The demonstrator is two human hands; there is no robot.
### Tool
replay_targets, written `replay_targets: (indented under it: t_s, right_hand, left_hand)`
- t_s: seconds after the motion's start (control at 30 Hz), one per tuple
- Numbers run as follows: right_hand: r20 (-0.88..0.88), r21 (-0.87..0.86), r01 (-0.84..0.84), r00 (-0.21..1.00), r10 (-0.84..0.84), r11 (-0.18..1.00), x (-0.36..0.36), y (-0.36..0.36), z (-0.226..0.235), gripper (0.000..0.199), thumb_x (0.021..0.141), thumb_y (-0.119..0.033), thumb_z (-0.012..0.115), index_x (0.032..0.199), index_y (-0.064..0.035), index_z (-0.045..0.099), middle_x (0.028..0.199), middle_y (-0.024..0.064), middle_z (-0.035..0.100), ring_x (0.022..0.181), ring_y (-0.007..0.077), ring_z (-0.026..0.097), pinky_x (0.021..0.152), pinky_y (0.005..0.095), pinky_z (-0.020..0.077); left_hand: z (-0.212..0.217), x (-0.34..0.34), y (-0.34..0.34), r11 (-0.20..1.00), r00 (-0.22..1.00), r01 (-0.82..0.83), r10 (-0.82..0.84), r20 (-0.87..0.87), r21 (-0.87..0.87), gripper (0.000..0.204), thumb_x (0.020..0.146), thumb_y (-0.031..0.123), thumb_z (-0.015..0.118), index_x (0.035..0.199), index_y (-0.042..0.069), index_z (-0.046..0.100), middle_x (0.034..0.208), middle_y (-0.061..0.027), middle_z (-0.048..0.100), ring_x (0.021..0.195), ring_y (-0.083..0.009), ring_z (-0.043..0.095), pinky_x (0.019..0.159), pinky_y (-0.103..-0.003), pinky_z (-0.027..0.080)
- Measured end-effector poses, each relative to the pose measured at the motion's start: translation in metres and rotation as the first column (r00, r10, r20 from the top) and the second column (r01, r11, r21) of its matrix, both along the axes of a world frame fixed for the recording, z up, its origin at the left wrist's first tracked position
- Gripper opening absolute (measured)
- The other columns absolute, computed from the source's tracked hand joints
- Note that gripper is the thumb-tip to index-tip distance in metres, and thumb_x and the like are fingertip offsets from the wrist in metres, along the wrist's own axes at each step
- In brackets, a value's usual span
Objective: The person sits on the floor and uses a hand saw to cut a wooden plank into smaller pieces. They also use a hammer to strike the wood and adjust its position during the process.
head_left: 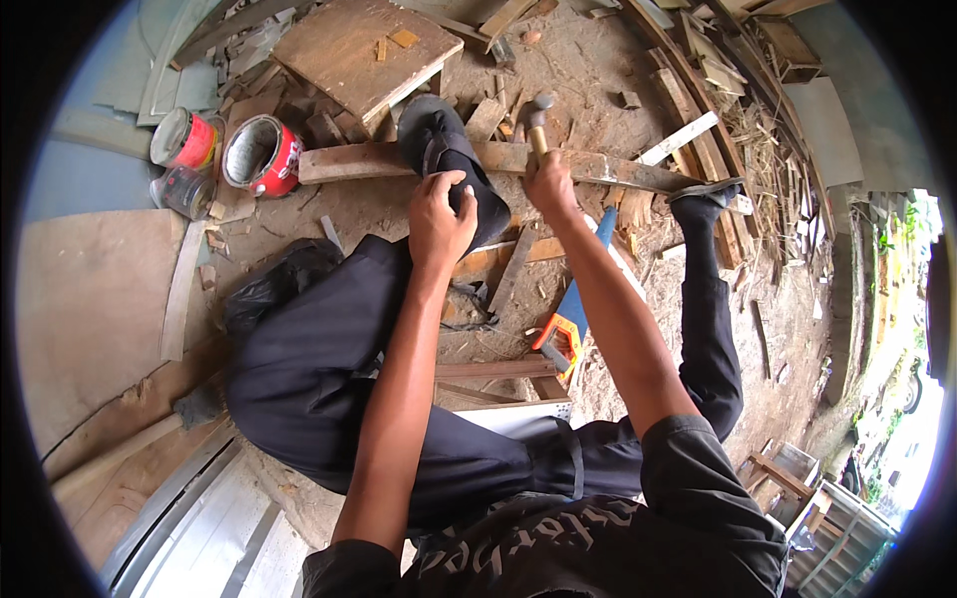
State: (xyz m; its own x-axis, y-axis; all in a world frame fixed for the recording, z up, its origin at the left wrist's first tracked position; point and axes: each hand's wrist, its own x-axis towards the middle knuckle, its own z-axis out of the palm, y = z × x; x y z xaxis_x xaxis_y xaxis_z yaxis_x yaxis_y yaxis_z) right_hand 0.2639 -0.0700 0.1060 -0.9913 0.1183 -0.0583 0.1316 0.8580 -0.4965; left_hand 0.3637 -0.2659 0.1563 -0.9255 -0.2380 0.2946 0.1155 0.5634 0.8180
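Note:
My right hand (550, 187) is wrapped round the wooden handle of a hammer (538, 128), its metal head pointing away from me. Under it, a long wooden beam (346, 162) lies crosswise. My left foot, in a dark sandal (427, 121), rests over the beam, and my right foot (702, 199) is at its right end. Close by the left foot is my left hand (442, 219), its fingers bent, thumb and forefinger apart. I see nothing held in it; whether it touches the foot I cannot tell.
A handsaw (570, 324) with an orange and black handle lies between my legs. Red paint cans (261, 156) stand at the left, near a worn wooden board (364, 50). Scrap planks (698, 149) pile up at the far right. Wood shavings litter the dirt floor (588, 70).

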Motion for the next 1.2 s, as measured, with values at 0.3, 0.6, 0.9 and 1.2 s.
replay_targets:
  t_s: [0.3,0.6,0.9,1.2]
  right_hand:
    - [-0.028,-0.069,0.035,0.999,-0.037,0.997,0.023,0.001,-0.012,0.043,0.101,-0.041,0.052,0.107,0.0017,0.050,0.087,0.0366,0.066,0.082,0.0569,0.064,0.072,0.0626,0.0527]
    - [-0.098,-0.225,-0.002,0.995,-0.021,0.974,0.033,0.002,-0.006,0.032,0.099,-0.027,0.061,0.096,0.0013,0.047,0.071,0.0347,0.062,0.068,0.0547,0.062,0.055,0.0583,0.0474]
    - [0.061,-0.195,-0.086,0.993,0.100,0.977,0.080,0.025,-0.013,0.034,0.099,-0.029,0.059,0.111,-0.0009,0.045,0.082,0.0397,0.063,0.079,0.0578,0.063,0.067,0.0624,0.0510]
    - [-0.099,-0.253,0.039,0.993,-0.066,0.967,0.018,-0.009,-0.009,0.033,0.099,-0.031,0.058,0.102,-0.0008,0.046,0.079,0.0379,0.063,0.077,0.0575,0.062,0.065,0.0628,0.0508]
  left_hand:
    - [0.002,0.001,-0.003,0.999,1.000,0.014,-0.013,-0.023,0.047,0.019,0.087,0.010,0.068,0.105,0.005,0.065,0.104,-0.0144,0.067,0.100,-0.0356,0.063,0.089,-0.044,0.051]
    - [-0.003,-0.007,0.003,1.000,0.997,-0.027,0.028,0.066,-0.013,0.019,0.088,0.013,0.067,0.105,0.004,0.065,0.106,-0.0146,0.068,0.101,-0.0348,0.065,0.088,-0.043,0.052]
    - [0.002,-0.002,0.003,0.994,0.998,0.045,-0.041,0.043,-0.098,0.019,0.088,0.012,0.067,0.105,0.004,0.067,0.104,-0.0128,0.069,0.102,-0.0338,0.065,0.091,-0.044,0.050]
    - [0.000,0.006,0.012,0.993,0.998,0.064,-0.066,-0.009,-0.097,0.018,0.088,0.009,0.066,0.105,0.004,0.067,0.105,-0.0131,0.069,0.100,-0.0335,0.065,0.090,-0.042,0.051]
